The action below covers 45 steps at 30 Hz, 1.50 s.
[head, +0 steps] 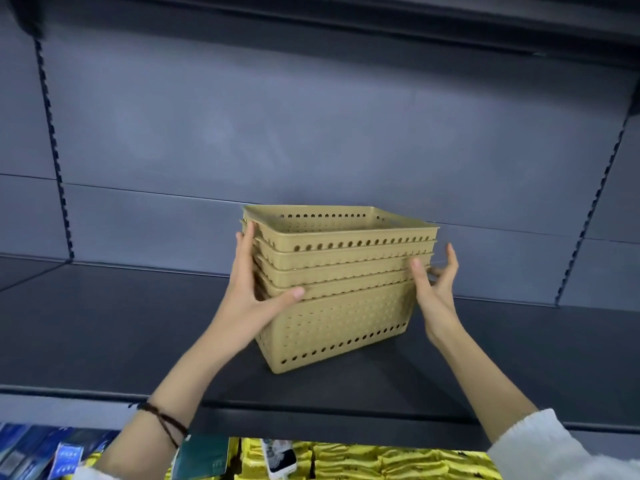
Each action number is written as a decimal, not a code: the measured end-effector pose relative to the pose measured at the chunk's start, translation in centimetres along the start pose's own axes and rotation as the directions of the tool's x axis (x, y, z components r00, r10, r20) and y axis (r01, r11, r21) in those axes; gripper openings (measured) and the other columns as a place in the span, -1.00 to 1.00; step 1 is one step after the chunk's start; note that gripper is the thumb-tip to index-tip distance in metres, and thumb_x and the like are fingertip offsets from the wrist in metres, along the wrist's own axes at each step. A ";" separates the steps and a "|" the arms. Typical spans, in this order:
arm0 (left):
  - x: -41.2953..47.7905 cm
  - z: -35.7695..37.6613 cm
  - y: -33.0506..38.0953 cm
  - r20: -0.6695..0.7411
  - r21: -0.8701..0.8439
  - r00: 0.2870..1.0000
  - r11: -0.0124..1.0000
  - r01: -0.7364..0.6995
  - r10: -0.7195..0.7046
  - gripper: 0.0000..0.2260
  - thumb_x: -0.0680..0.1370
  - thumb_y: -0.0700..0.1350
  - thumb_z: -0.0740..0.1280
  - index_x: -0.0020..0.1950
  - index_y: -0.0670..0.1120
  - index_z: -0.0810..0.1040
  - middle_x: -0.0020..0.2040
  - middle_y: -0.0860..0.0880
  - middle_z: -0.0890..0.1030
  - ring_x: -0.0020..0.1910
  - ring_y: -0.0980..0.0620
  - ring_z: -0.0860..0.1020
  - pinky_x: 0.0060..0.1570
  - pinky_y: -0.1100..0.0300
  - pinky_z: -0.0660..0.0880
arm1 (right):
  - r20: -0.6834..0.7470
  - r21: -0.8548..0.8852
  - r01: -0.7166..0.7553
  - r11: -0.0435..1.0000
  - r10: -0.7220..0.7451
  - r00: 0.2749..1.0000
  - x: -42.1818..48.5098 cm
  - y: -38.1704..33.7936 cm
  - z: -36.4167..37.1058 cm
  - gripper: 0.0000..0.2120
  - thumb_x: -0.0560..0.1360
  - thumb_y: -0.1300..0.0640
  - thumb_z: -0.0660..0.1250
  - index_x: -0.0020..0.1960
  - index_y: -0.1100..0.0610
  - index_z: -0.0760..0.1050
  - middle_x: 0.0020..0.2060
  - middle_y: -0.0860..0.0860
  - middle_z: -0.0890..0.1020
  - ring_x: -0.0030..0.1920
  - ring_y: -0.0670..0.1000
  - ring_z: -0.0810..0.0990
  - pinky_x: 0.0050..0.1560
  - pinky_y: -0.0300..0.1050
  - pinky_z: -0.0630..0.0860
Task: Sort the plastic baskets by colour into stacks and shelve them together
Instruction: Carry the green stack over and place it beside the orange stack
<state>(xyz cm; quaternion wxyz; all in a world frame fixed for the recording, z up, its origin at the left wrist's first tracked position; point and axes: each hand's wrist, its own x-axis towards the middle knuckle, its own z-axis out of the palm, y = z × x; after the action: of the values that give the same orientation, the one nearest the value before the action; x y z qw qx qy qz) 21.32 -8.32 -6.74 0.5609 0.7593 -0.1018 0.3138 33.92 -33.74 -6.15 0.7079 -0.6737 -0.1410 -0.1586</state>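
A stack of several tan perforated plastic baskets [341, 292], nested one inside another, stands on the dark shelf board [121, 327], slightly right of the middle. My left hand [256, 289] grips the stack's left end, thumb across the front under the lower rims, fingers up along the side. My right hand [434, 285] is at the right end, thumb on the front corner, fingers spread and curled behind the rims. Whether its fingers press the stack I cannot tell. No basket of another colour is in view.
The grey back panel [311, 133] has slotted uprights at left [52, 133] and right [595, 202]. Another shelf [415, 22] hangs overhead. Below the shelf's front edge lie blue packets [52, 455] and yellow packets [381, 462].
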 end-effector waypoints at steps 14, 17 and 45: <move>0.9 -2.6 0.5 -0.172 -0.334 0.985 0.940 -0.071 0.013 -0.43 0.48 0.19 0.35 0.41 0.46 0.18 0.44 0.19 0.43 0.30 0.31 0.48 0.11 0.39 0.50 | 0.087 0.169 0.040 0.985 -0.056 0.995 -2.5 -0.7 2.9 -0.37 0.39 -0.13 0.35 0.43 -0.09 0.29 0.16 -0.21 0.62 0.09 -0.27 0.62 -0.09 -0.36 0.56; 1.2 -4.3 1.0 -0.172 -0.349 0.984 0.932 -0.097 0.039 -0.36 0.50 0.20 0.37 0.52 0.34 0.15 0.43 0.19 0.45 0.32 0.26 0.48 0.16 0.35 0.50 | 0.063 0.170 0.072 0.983 -0.084 0.994 -3.6 -2.1 4.2 -0.36 0.37 -0.13 0.37 0.41 -0.11 0.29 0.20 -0.19 0.59 0.14 -0.23 0.60 0.03 -0.28 0.53; -10.8 -53.9 3.1 -0.619 0.041 0.775 0.990 -0.131 0.128 -0.37 0.44 0.15 0.32 0.49 0.06 0.31 0.34 -0.02 0.55 0.29 -0.02 0.54 0.31 -0.13 0.44 | 0.334 0.374 0.042 0.927 -0.176 0.926 -22.2 -13.7 51.8 -0.31 0.30 -0.14 0.44 0.36 -0.01 0.33 0.17 -0.10 0.61 0.13 -0.14 0.62 0.23 0.03 0.55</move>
<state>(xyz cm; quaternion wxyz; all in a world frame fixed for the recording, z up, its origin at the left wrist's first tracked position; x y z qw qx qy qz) -8.26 37.86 -1.34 0.5418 0.6040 0.0354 0.5834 8.79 18.12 -0.14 0.7708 -0.5412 -0.3332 -0.0431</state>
